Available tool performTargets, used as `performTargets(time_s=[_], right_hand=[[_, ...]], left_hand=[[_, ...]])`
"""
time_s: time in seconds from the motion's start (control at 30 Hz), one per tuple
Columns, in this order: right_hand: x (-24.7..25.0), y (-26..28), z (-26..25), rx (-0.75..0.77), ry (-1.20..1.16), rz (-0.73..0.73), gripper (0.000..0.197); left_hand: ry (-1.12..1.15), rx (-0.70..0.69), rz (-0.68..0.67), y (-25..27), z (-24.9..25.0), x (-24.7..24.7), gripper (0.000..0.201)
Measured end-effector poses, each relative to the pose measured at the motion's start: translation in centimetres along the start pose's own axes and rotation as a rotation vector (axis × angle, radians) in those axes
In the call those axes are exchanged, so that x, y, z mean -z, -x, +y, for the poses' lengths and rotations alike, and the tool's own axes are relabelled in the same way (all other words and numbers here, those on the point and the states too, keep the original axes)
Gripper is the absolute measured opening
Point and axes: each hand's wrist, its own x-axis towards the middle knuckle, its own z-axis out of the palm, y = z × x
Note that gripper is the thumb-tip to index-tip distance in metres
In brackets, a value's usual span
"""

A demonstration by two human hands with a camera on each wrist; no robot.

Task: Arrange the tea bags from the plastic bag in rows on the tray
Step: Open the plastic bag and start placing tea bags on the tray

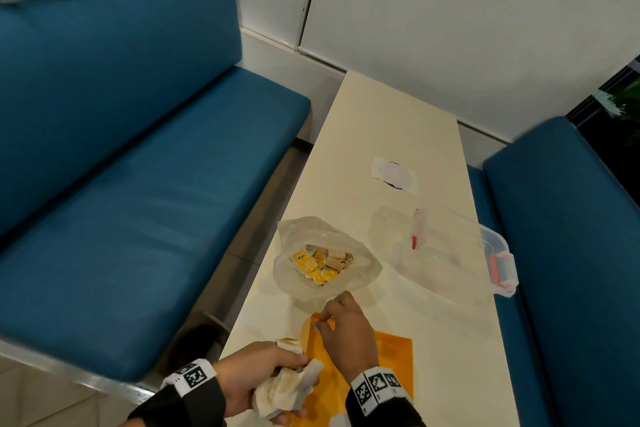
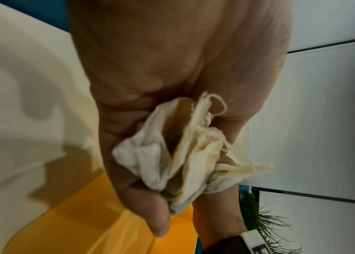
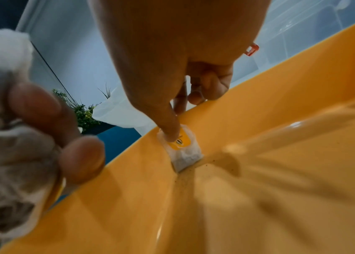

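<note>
An orange tray lies at the near end of the table. My right hand pinches one tea bag with a yellow tag and holds it down against the tray's far left corner. Left of the tray, my left hand grips a crumpled bunch of tea bags, which also fills the palm in the left wrist view as the bunch. Beyond the tray sits the open plastic bag, with several yellow-tagged tea bags inside it.
A clear plastic container with red latches stands on the table's right side. Farther back lies a white wrapper over a purple patch. Blue benches flank the narrow cream table; its left edge runs close by my left hand.
</note>
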Motion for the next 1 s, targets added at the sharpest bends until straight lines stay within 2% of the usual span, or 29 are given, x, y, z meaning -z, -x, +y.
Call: performTargets(time_s=[0.17, 0.3, 0.43, 0.6, 0.63, 0.7, 0.77, 0.83, 0.9, 1.0], right_hand=[[0.7, -0.5, -0.4, 0.001, 0.075, -0.018, 0.008], [0.9, -0.8, -0.7, -0.02, 0.066, -0.042, 0.014], [1.6, -0.7, -0.8, -0.01, 0.039, -0.045, 0.013], [4.0, 0.1, -1.0, -0.016, -0.055, -0.036, 0.015], [4.5, 0.1, -1.1, -0.038, -0.143, -0.069, 0.013], [5.6, 0.1, -1.4, -0.103, -0.378, -0.224, 0.008], [6.5, 0.2, -1.9, -0.176, -0.557, -0.448, 0.016], [7.1, 0.3, -2.0, -0.226, -0.638, -0.63, 0.023], [7.3, 0.4, -2.0, -0.238, -0.645, -0.724, 0.022], [7.5, 0.6, -1.9, -0.258, -0.675, -0.754, 0.015]], left_hand=[[-0.029, -0.006, -0.021, -0.7, -0.2, 0.7, 0.048], [-0.031, -0.004, 0.001, -0.8, -0.1, 0.8, 0.041], [-0.047, -0.019, -0.008, -0.9, 0.0, 1.1, 0.047], [-0.069, -0.052, -0.015, -0.9, 0.6, 0.6, 0.036], [-0.081, -0.068, -0.017, -0.9, 0.8, 0.3, 0.031], [-0.096, -0.097, -0.018, -0.9, 0.9, -0.2, 0.022], [-0.123, -0.125, -0.033, -0.9, 1.0, -0.6, 0.016], [-0.169, -0.141, -0.035, -1.0, 1.0, -1.0, 0.017], [-0.204, -0.14, -0.027, -1.2, 1.0, -1.2, 0.022], [-0.236, -0.134, -0.024, -1.5, 1.2, -1.3, 0.026]])
